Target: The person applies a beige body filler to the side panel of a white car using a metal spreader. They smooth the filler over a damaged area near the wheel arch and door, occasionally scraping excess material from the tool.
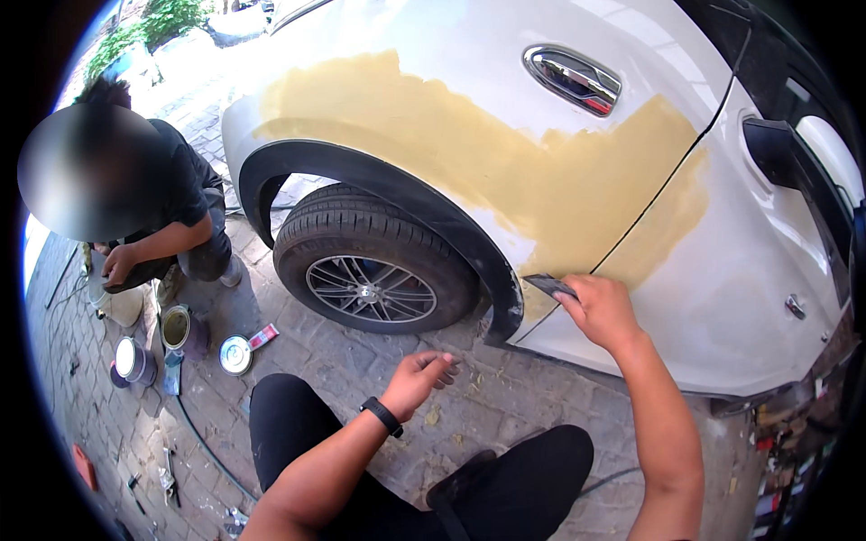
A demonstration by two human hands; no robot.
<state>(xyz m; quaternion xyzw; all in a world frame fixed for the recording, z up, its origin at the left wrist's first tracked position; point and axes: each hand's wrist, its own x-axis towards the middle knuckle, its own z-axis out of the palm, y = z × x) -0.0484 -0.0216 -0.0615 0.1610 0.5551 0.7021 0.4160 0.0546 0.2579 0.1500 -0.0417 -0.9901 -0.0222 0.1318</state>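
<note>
My right hand [600,311] grips a dark, flat piece of sandpaper [548,287] between thumb and fingers. The sandpaper rests against the lower part of the white car's body [451,36], beside the black wheel-arch trim. Around it spreads a wide yellowish filler patch [577,194] that runs over the arch and across the door seam. My left hand [419,383], with a black band on its wrist, hovers above the paving near my knee. Its fingers are loosely curled and slightly apart, with nothing visible in them. Part of the sandpaper is hidden under my right fingers.
A person [180,194] squats at the left, beyond the car's wheel [374,261]. Near them on the paving stand an open dark can [180,332], a white-topped can [135,361] and a round tin [236,355] beside a red-and-white tube [263,336]. A thin hose [207,446] crosses the bricks.
</note>
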